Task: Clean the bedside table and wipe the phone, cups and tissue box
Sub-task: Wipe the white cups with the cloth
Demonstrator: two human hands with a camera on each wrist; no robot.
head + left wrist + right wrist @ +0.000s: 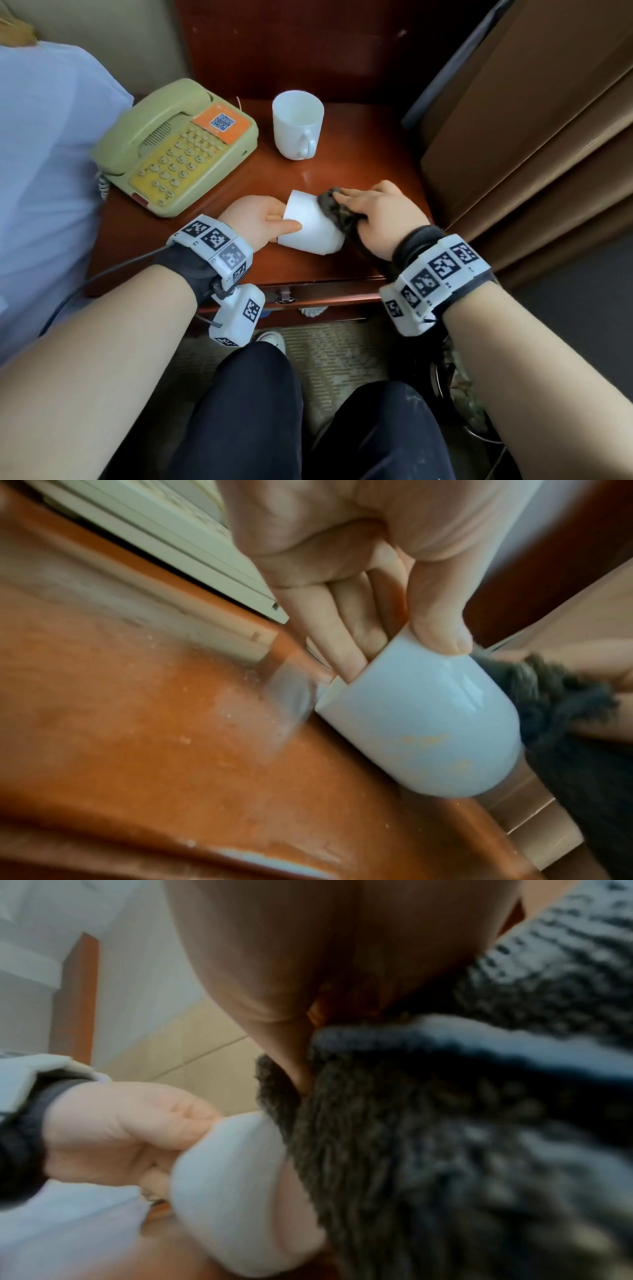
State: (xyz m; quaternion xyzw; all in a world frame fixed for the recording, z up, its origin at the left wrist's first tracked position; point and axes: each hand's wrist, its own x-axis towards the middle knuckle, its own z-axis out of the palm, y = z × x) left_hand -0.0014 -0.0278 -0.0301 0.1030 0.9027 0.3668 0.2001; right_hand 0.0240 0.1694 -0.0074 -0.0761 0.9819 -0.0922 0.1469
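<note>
reddish wood fills the scene: a small bedside desk (260, 260) set between a bed (51, 171) on the left and brown curtains (531, 137) on the right. at the near middle of the desk a white cup (310, 226) is held on its side, mouth to the left, base to the right. the left hand (260, 219) is clamped on the cup's rim, with the thumb on the outer wall and the fingers (346, 642) tucked inside the mouth, as the left wrist view shows. the right hand (376, 212) is closed around a dark grey cloth (337, 212), which is pressed against the base end of the cup; the fingers are laid over the cloth. a second white cup (297, 125) with a handle is stood upright at the far middle, well apart from the first. a pale green phone (178, 147) is set at the far left. no tissue box is seen.

the cup looks stiff, glossy and fragile, so it is judged to be slippery and best held as it is, by the rim with fingers inside, leaving the outer wall free. faint yellowish marks on its lower wall, seen from the left wrist, are judged not yet wiped. the cloth is soft and should mould to the rounded base.
</note>
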